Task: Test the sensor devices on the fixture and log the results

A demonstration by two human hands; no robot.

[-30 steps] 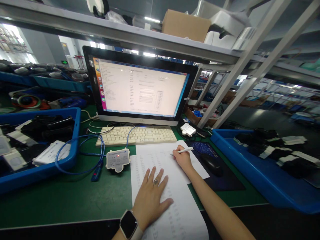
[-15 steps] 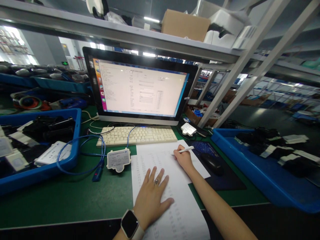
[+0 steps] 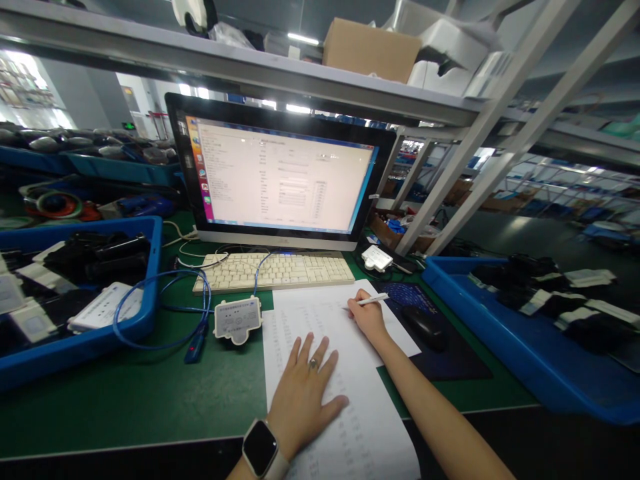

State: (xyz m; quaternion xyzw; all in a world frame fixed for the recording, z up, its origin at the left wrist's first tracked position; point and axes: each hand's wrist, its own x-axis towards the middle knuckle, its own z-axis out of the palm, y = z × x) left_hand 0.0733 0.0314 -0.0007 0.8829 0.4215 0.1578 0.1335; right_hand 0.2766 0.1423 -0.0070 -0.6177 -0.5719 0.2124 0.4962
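My left hand (image 3: 306, 390) lies flat with its fingers spread on a sheet of paper (image 3: 350, 407) that bears rows of handwriting. A ring and a watch (image 3: 260, 448) are on that hand and wrist. In my right hand (image 3: 369, 319) is a white pen (image 3: 374, 299), its tip at the upper part of the paper. Left of the paper sits a pale, labelled device (image 3: 238, 321) on the green table. A blue cable (image 3: 165, 347) loops beside it and ends in a small blue connector (image 3: 195, 345).
A lit monitor (image 3: 280, 177) stands behind a cream keyboard (image 3: 280, 270). A black mouse (image 3: 423, 327) rests on a dark mat right of the paper. Blue bins (image 3: 156, 280) with devices flank both sides. Another white device (image 3: 377, 258) lies near the monitor; a shelf (image 3: 250, 63) runs overhead.
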